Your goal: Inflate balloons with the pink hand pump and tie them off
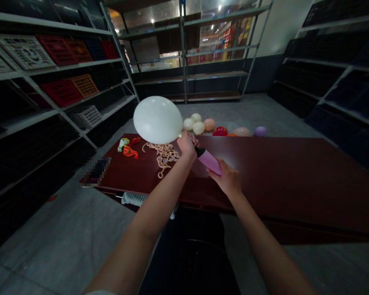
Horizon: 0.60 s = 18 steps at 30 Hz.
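Observation:
A large white inflated balloon stands out over the far side of the dark red table. My left hand is closed around its neck, close to the black end of a pink balloon pump. The fingers hide where neck and pump meet. Wrapped round the pump's pink body is my right hand. A heap of beige twisted strands lies on the table left of my hands. Beyond it are limp uninflated balloons in orange, red and pale green.
Inflated white balloons, a red balloon and a purple balloon rest on the floor behind the table. A blurred-out flat object lies at the left table corner. Shelving with red crates stands left; a metal rack stands behind.

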### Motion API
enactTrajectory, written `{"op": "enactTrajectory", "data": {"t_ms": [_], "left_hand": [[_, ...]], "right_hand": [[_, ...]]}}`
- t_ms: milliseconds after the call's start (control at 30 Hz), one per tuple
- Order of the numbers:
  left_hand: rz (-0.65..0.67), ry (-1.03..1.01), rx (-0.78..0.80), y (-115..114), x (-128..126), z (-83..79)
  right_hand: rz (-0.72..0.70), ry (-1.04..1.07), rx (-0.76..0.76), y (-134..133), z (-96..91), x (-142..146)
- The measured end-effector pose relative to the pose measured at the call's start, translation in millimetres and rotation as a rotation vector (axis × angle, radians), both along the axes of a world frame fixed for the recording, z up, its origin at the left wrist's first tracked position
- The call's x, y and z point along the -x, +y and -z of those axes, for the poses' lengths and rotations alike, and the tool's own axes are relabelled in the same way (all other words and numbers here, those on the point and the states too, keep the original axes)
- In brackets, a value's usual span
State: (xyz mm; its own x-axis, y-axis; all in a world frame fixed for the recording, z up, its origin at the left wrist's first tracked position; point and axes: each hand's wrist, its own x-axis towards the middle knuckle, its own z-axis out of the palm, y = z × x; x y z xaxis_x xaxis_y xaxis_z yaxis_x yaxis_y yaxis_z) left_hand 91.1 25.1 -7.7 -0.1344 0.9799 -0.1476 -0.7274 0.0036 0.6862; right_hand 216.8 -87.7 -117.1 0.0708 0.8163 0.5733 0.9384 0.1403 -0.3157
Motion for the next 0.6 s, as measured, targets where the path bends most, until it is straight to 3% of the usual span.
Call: {"op": "enactTrajectory", "data": {"t_ms": [167,400,600], "left_hand": [[0.03,-0.032,0.049,7.9,5.0,9.7],[0.022,-0.075,0.144,3.2,53.3,17.2],[-0.04,-0.135,0.12,1.9,102.7,16.0]], "right_hand": [[-0.021,0.0,0.007,2.6,1.6,1.0],[-0.153,-0.081,0.0,-0.6,1.6,7.4],[-0.195,-0.221,-0.043,-6.6,-2.8,8.2]]}}
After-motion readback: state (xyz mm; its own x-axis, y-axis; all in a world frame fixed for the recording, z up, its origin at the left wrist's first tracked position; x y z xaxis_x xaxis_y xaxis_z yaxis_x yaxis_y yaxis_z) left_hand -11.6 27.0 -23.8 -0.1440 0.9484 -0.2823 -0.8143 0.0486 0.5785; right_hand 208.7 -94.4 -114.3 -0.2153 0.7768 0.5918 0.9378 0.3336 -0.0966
